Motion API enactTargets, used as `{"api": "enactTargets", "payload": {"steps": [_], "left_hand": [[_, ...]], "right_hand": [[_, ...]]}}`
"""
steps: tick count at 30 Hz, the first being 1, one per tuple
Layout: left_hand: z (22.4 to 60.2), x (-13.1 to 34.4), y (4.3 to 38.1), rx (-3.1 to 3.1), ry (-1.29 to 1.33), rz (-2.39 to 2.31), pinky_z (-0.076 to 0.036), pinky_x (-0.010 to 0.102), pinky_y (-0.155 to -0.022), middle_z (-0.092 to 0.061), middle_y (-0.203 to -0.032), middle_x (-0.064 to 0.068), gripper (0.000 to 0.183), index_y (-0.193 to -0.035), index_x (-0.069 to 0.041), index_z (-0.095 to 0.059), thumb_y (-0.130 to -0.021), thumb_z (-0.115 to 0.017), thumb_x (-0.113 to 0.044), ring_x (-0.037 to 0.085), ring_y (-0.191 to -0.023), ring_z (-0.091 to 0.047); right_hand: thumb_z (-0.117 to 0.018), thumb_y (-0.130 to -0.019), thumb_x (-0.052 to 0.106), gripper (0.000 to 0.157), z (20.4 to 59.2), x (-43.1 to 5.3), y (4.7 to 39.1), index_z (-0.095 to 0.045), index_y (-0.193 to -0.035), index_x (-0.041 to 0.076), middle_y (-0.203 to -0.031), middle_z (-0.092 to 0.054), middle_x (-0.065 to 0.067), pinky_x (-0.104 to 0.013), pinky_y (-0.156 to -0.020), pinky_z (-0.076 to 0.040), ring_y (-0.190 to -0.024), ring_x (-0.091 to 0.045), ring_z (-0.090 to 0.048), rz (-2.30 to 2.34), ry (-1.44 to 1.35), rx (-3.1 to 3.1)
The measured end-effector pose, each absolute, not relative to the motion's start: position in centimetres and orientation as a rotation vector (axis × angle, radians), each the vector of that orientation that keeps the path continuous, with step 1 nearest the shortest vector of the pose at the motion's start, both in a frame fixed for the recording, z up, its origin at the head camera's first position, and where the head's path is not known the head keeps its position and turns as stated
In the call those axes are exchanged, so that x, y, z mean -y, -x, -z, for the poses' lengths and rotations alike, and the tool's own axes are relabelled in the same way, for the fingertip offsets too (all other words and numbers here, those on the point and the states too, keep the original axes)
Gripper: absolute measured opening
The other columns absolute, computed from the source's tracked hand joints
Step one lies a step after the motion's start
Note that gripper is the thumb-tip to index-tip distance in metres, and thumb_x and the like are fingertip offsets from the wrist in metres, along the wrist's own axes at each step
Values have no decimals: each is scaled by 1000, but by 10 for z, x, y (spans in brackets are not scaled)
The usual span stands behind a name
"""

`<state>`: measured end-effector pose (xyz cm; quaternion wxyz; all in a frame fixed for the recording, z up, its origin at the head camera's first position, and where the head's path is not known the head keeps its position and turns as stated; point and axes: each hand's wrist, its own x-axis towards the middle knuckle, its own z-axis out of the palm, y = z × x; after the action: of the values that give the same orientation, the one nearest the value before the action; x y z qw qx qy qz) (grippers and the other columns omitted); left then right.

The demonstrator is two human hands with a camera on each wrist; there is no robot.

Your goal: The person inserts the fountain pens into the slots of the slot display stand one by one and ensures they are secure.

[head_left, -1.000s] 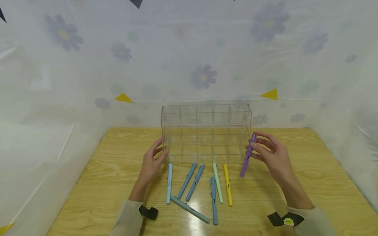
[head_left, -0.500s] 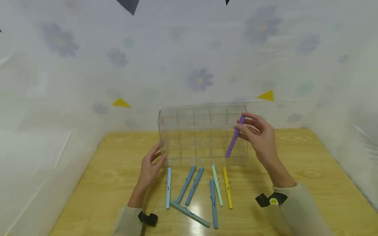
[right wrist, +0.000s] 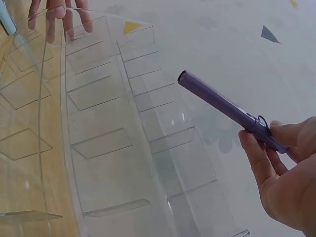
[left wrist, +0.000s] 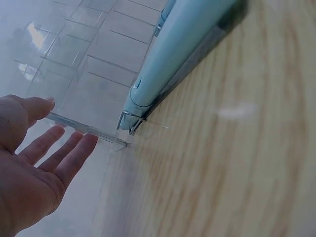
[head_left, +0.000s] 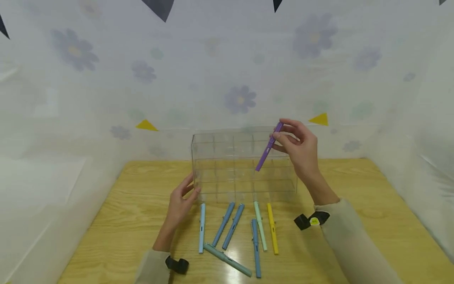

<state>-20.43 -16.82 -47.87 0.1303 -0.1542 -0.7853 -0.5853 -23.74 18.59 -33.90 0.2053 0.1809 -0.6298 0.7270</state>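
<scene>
A clear divided organizer box [head_left: 244, 185] stands upright on the table with its open compartments facing me. My left hand [head_left: 181, 203] holds its left side wall by the front edge, the thumb in front and the fingers along the outside, as the left wrist view shows [left wrist: 42, 163]. My right hand [head_left: 301, 148] pinches a purple pen [head_left: 268, 148] near its clip end, in front of the box's upper right compartments. The pen [right wrist: 217, 101] tilts, with its free end pointing down and left in the head view.
In front of the box lie a light blue pen [head_left: 202, 228], several darker blue pens [head_left: 256, 248], a grey-green pen [head_left: 227, 259], a mint pen [head_left: 260, 227] and a yellow pen [head_left: 272, 228] on the wooden table [head_left: 124, 236]. A flower-patterned sheet [head_left: 198, 90] hangs behind.
My right hand has carried the purple pen up and left, from beside the box's right side to in front of its upper compartments. My left hand stays on the box.
</scene>
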Motion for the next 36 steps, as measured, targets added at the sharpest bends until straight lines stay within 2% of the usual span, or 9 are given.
{"api": "enactTargets", "payload": {"steps": [4,16,24,30,36], "left_hand": [[479,167,205,2286,423,1716,-57,51,-96,-50,-151,22,53,-150,-1,-51,-99,-68,-4,47,-124,-58],[480,169,205,2290,425,1695,-61,44,-90,-50,-151,21,54,-151,-3,-50,-100,-67,-5,48,-125,-57],[480,168,205,2279,425,1706,-62,45,-87,-49,-152,21,53,-150,-2,-51,-100,-67,-4,49,-125,-57],[480,167,204,2272,428,1685,-58,50,-94,-50,-151,22,54,-150,-1,-50,-99,-67,-4,48,-125,-58],[481,164,204,2276,436,1684,-56,54,-96,-50,-150,24,54,-150,1,-49,-100,-67,-4,49,-124,-58]], "right_hand": [[-70,-96,-1,37,329,-178,249,-65,-132,2,-113,-64,-20,-40,-76,-64,-94,-23,-74,-2015,-527,1726],[-72,-93,-6,32,309,-141,284,-67,-123,2,-105,-64,-19,-39,-77,-64,-88,-26,-73,-2041,-590,1543],[-73,-92,-5,33,303,-118,305,-63,-123,-6,-104,-64,-19,-39,-79,-64,-87,-28,-72,-2035,-535,1520],[-74,-92,-5,35,311,-102,316,-59,-123,-12,-105,-65,-20,-38,-80,-64,-87,-29,-73,-1999,-502,1589],[-75,-92,-3,32,322,-94,315,-61,-120,-11,-106,-67,-22,-35,-80,-64,-87,-29,-74,-1958,-484,1713]]}}
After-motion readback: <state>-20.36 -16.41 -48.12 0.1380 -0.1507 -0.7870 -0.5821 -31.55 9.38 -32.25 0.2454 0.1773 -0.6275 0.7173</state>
